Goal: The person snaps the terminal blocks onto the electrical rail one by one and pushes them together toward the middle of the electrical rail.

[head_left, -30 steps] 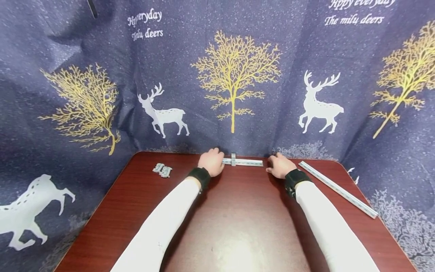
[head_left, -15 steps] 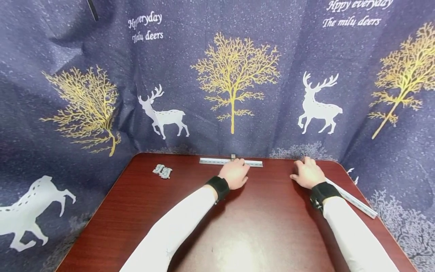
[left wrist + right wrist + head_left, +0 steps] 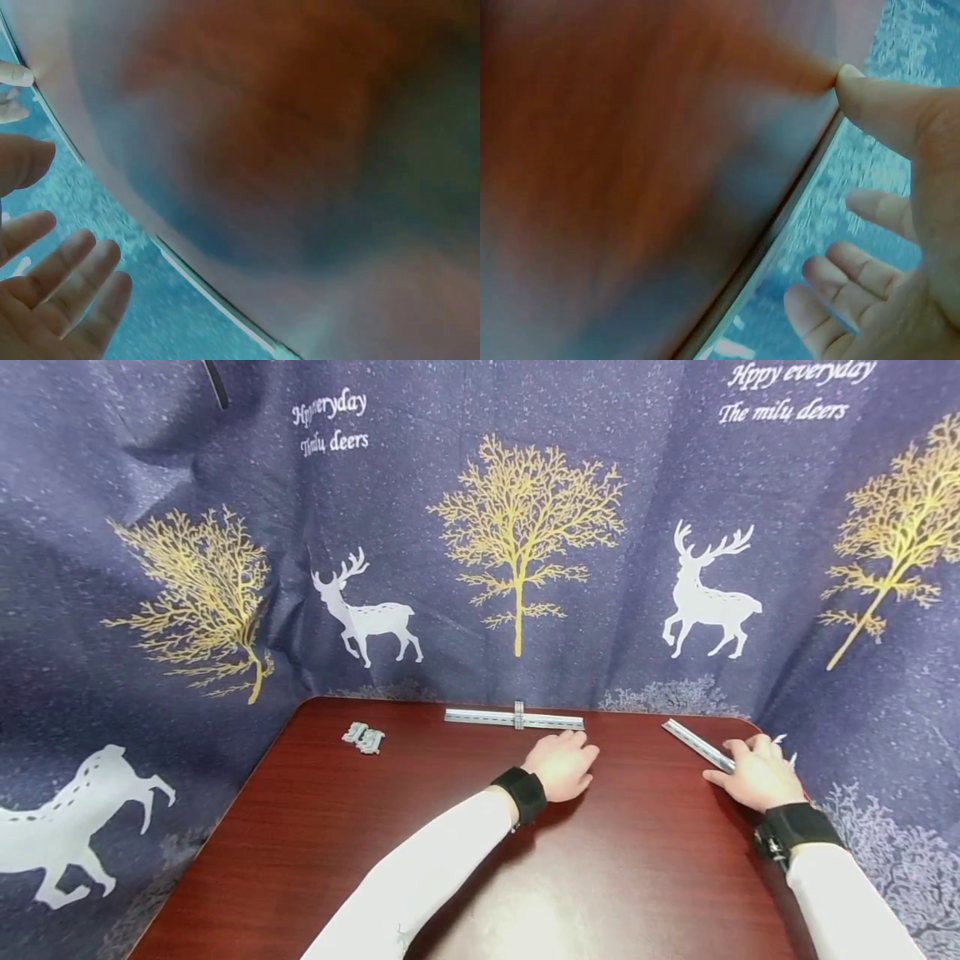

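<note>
In the head view my right hand [image 3: 763, 772] is over a slotted metal mounting rail [image 3: 699, 745] that lies slanted along the table's right side, hiding its middle. The right wrist view shows the thumb at the rail [image 3: 795, 184] and the other fingers spread apart. My left hand [image 3: 561, 767], fingers loosely extended and holding nothing, hovers over the table just in front of a second slotted rail [image 3: 480, 717] at the back edge. A small grey block [image 3: 518, 716] sits across the middle of that rail. In the left wrist view the left fingers [image 3: 82, 262] are apart.
Several small grey-green plastic pieces [image 3: 363, 737] lie together at the back left of the reddish-brown table [image 3: 420, 810]. A dark blue curtain [image 3: 585, 410] printed with deer and trees hangs right behind the table's back edge and at both sides.
My left hand has left the back rail and moved right and toward me. The right hand has travelled right, from beside the back rail's end to the slanted rail.
</note>
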Demonstrator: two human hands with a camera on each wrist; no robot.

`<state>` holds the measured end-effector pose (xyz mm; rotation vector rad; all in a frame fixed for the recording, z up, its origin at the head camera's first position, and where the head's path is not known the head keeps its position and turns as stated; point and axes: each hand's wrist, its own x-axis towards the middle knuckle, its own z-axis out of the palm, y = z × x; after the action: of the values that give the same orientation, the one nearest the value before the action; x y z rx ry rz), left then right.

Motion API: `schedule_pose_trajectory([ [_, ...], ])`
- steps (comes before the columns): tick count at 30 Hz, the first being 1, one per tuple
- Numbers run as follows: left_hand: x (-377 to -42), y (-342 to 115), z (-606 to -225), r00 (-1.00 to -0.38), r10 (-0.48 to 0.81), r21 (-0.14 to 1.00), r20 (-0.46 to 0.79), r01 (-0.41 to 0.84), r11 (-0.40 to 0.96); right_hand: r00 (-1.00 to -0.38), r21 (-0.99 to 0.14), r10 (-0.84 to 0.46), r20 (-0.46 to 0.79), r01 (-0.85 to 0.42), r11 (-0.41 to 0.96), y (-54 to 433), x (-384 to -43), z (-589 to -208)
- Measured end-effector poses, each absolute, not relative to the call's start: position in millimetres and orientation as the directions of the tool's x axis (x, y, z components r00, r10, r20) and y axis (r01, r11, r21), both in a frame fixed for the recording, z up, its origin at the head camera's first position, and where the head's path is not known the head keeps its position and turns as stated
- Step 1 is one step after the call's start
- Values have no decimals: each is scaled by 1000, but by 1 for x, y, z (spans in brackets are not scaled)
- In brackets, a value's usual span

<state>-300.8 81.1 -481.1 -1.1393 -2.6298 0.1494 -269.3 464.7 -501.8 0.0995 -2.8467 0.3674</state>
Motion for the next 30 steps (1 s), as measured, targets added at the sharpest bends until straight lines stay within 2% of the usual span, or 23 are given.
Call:
schedule_pose_trajectory([
  [8,-285,102,-491,-599,774,-192,204,751,632,-980,-248,35,197,-15,969,500,-239,-497],
  [15,-275,113,-497,-586,789,-190,185,766,614,-985,-225,21,170,-18,974,528,-224,-496],
  [23,-266,118,-497,-563,806,-206,181,780,591,-998,-214,34,53,22,976,542,-211,-493],
  [30,-262,120,-494,-573,807,-196,143,783,590,-999,-193,-29,27,-33,981,546,-205,-494],
])
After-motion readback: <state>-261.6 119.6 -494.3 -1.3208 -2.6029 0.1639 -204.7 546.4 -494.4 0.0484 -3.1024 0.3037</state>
